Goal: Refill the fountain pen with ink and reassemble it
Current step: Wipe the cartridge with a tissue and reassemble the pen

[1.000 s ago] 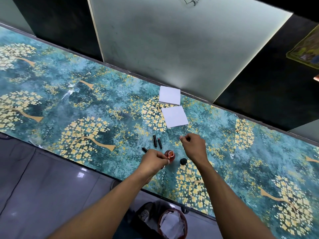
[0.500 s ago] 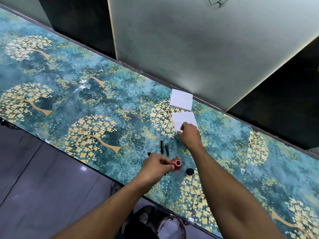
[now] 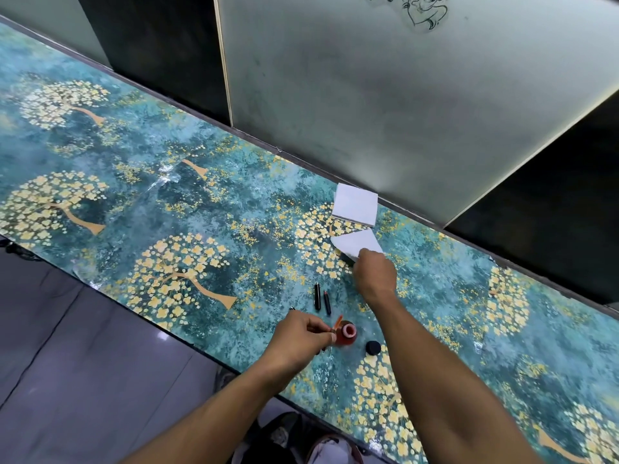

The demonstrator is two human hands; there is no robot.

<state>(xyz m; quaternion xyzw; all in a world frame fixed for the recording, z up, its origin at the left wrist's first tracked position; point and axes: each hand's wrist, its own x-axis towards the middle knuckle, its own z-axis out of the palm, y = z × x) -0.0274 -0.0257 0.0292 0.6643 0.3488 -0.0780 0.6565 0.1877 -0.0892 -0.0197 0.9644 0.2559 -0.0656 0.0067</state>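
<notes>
pinching a half-hidden pen part (image 3: pixel 336 324), left hand (image 3: pixel 301 339) clenched; right hand (image 3: pixel 375 274) grips tissue (image 3: pixel 356 242), covering its corner.

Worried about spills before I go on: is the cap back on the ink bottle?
No, the ink bottle stands open, and its black cap lies on the table beside it.
</notes>
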